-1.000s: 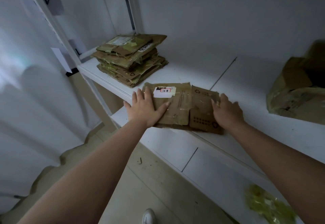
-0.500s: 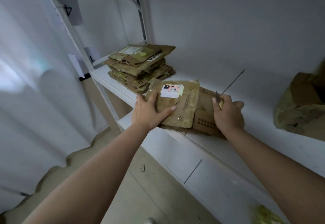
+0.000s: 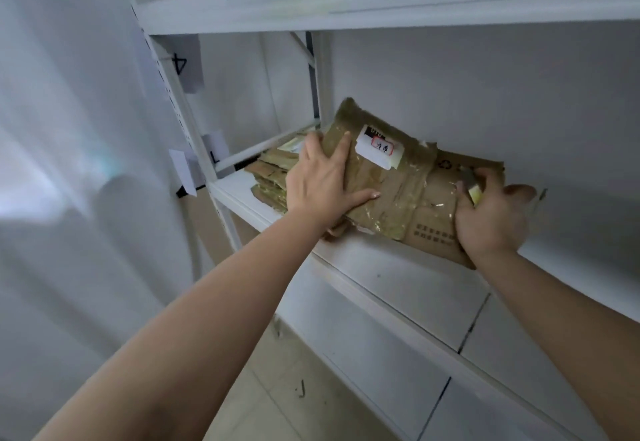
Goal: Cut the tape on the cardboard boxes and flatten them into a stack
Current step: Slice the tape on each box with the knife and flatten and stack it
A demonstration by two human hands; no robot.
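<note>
At the far left, small white paper tags (image 3: 185, 173) hang on the perforated white metal upright (image 3: 180, 101) of the shelving. Just right of it, a stack of flattened brown cardboard boxes with yellowish tape (image 3: 268, 177) lies on the white shelf board (image 3: 408, 277), partly hidden behind the left hand (image 3: 320, 182). That hand grips the left end of a flattened brown cardboard box covered in glossy yellowish tape (image 3: 398, 191): its fingers lie over the upper face and the thumb stretches along the lower face. The box is tilted, its far edge raised toward the white wall, its near edge at the shelf front, and it sits just right of the stack and overlaps it. A white label with a red-framed mark (image 3: 379, 149) is stuck near its top. At the box's right end, the right hand (image 3: 491, 212) curls round the cardboard edge and also pinches a small knife with a yellow-green handle (image 3: 471, 186), whose blade points up along the box.
</note>
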